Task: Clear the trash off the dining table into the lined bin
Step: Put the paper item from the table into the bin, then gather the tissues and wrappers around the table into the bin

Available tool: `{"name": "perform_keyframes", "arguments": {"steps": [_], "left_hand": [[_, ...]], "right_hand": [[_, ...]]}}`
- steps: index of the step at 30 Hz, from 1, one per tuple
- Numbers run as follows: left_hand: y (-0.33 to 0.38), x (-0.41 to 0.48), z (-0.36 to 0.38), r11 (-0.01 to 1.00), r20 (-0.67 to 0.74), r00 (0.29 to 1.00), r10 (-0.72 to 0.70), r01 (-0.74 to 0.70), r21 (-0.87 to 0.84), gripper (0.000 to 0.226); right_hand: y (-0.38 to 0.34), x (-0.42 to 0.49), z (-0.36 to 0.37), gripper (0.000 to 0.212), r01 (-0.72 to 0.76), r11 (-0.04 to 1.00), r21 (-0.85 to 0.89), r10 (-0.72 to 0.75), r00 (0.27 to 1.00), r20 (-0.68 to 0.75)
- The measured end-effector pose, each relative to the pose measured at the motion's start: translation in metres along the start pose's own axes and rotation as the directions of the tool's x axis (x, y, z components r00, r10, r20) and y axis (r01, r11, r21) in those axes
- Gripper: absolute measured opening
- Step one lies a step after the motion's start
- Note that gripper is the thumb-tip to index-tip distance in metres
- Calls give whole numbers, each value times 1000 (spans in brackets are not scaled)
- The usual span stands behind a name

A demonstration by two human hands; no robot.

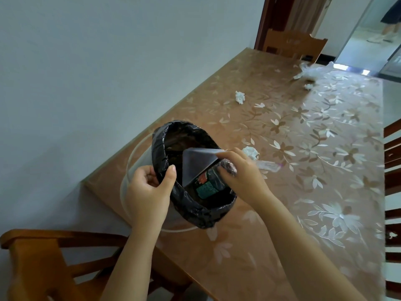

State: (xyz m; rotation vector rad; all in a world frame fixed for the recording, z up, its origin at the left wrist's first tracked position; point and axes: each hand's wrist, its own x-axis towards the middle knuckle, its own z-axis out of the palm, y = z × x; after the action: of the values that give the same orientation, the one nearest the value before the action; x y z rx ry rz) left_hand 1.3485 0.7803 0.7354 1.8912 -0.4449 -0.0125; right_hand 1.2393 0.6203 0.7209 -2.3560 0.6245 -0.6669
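Observation:
A white bin (138,161) lined with a black bag (159,146) is tilted at the table's near left corner. My left hand (149,190) pinches the liner at the bin's near rim. My right hand (240,172) is over the bin's mouth, gripping a grey sheet of paper (195,164) and a plastic bottle (211,181) with a green and red label that reaches into the bin. Crumpled white tissues lie on the table: one (251,152) just behind my right hand, one (239,97) mid-table, and others (308,86) farther back.
The table (303,192) has a brown floral cover and stands against a white wall. A clear wrapper (268,165) lies right of my right hand, a clear plastic bag (310,71) at the far end. Wooden chairs stand at near left (43,261), far end (293,45) and right (392,170).

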Motion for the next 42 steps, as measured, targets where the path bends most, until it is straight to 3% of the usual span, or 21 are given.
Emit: {"name": "perform_keyframes", "arguments": {"steps": [8,11,13,18,21,24,29,33,36,42], "left_hand": [[5,31,30,998,-121,991,-53,51,-25,28],[4,47,46,977,-195,966,-168,136,-166,31],[5,57,60,946,-197,957,-212,150,-287,32],[13,74,101,909,-203,954,-221,125,-398,27],[13,88,120,810,-177,915,-362,215,-545,18],[11,99,135,710,-106,888,-447,280,-646,26],[12,105,154,758,-105,904,-414,278,-590,12],[7,106,159,796,-126,915,-383,257,-548,8],[5,107,158,832,-153,927,-343,224,-508,11],[2,100,146,863,-191,935,-298,178,-474,22]], "right_hand": [[54,10,-27,23,-247,969,-14,234,934,-268],[84,16,-25,21,-330,944,18,321,899,-298],[107,24,-20,22,-370,929,35,364,887,-286],[163,46,7,24,-454,890,34,452,872,-188],[193,58,23,28,-517,856,-14,511,849,-135],[219,67,35,33,-570,820,-40,563,818,-115],[249,76,52,38,-624,779,-59,622,781,-52],[261,77,65,25,-651,751,-111,649,758,-59],[261,75,67,10,-666,745,-22,664,745,-71],[246,58,63,5,-667,740,88,673,736,-77]]}}
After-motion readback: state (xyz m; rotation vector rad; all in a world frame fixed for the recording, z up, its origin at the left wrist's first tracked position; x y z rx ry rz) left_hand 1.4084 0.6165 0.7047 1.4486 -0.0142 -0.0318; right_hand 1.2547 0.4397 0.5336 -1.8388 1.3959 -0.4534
